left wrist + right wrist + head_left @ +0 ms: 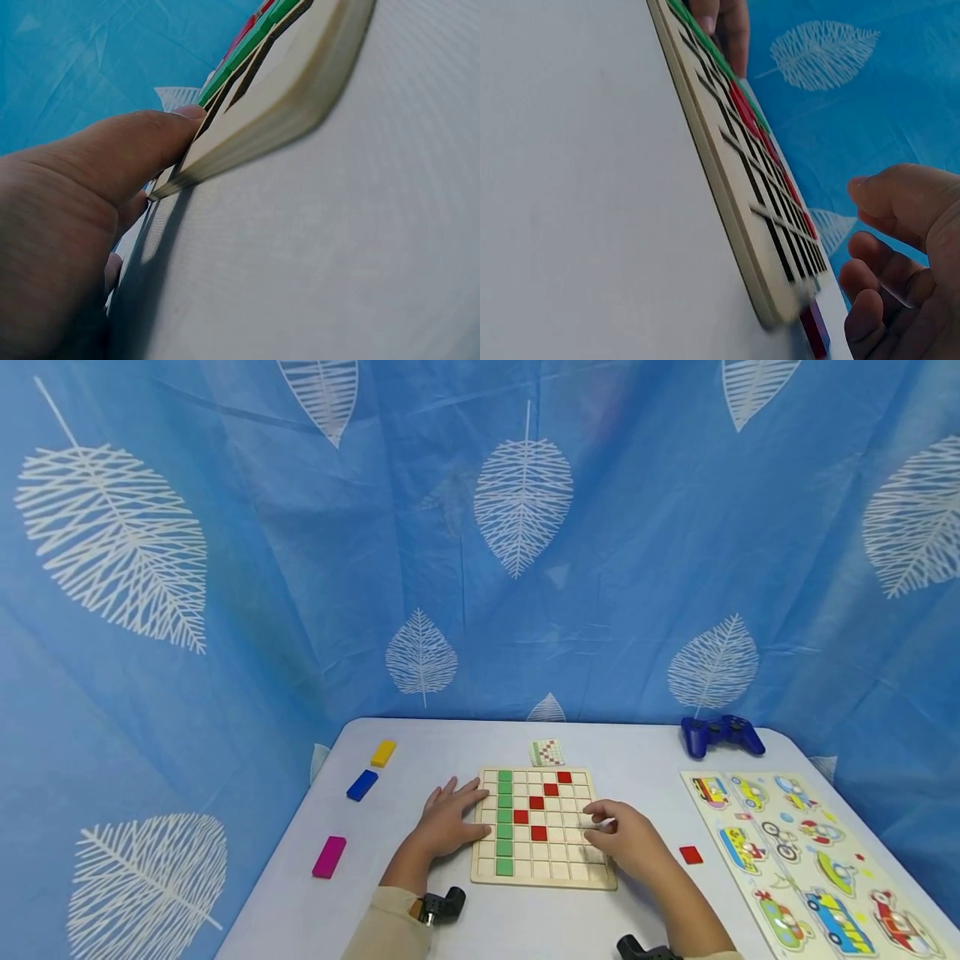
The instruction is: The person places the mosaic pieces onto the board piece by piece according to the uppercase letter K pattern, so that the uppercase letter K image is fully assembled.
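Note:
A wooden grid board (558, 870) lies flat on the table, with a column of green square tiles (505, 817) near its left side. Several red tiles (536, 802) sit in its cells, most along a diagonal. My left hand (447, 823) rests at the board's left edge, fingers spread, and in the left wrist view its thumb (146, 142) lies on the rim. Over the right edge hovers my right hand (626, 837), fingers loosely bent. In the right wrist view thumb and fingers stand apart with nothing between them. A small patterned card (547, 752) lies behind the board.
One loose red tile (691, 855) is right of the board, beside a picture puzzle board (783, 881). A blue game controller (722, 736) lies at the back right. On the left are yellow (383, 753), blue (362, 785) and magenta blocks (329, 857).

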Available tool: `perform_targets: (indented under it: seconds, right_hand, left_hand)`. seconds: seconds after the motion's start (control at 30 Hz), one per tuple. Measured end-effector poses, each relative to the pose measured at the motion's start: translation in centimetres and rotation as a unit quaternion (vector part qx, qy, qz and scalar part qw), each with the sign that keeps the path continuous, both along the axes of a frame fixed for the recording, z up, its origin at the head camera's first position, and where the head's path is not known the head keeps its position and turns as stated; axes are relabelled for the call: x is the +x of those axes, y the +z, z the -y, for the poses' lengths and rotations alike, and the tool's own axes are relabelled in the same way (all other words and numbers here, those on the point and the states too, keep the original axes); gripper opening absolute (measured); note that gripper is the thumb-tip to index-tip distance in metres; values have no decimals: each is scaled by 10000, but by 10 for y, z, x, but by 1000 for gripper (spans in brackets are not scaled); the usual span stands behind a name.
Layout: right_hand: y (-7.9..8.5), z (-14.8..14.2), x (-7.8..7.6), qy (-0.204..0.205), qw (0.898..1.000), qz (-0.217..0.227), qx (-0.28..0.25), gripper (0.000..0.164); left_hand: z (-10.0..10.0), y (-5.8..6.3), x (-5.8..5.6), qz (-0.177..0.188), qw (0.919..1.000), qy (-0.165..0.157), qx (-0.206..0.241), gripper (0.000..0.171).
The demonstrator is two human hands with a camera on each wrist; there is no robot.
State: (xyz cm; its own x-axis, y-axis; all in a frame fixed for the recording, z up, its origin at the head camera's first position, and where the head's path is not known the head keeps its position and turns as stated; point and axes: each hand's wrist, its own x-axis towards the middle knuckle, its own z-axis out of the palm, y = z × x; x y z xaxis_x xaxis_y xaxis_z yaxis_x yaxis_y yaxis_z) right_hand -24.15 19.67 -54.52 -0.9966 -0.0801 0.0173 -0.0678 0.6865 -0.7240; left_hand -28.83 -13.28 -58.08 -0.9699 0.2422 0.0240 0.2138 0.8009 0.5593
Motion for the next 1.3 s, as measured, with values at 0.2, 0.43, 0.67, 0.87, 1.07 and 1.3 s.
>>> perform_targets:
  seconds: [0.2,0.43,0.67,0.87,1.07,1.3]
  right_hand:
    - [-4,-29,4,-88,9993,144,322,38]
    - [-11,-48,7,-140,9964,358,761,37]
    - [-15,-50,10,150,9962,281,807,35]
    - [-19,-49,11,62,9962,160,848,31]
    - [-21,-47,10,13,9959,119,895,24]
    - [-23,-48,9,-53,9955,66,944,23]
  left_hand:
    - [1,2,2,-13,10000,-60,9,68]
    - [1,1,2,-34,10000,-65,19,68]
    - [1,2,3,-60,9999,-74,41,68]
    - [1,2,3,-56,9999,-78,80,68]
    - [1,1,2,-76,9999,-85,85,68]
    - [1,1,2,-70,9999,-66,66,68]
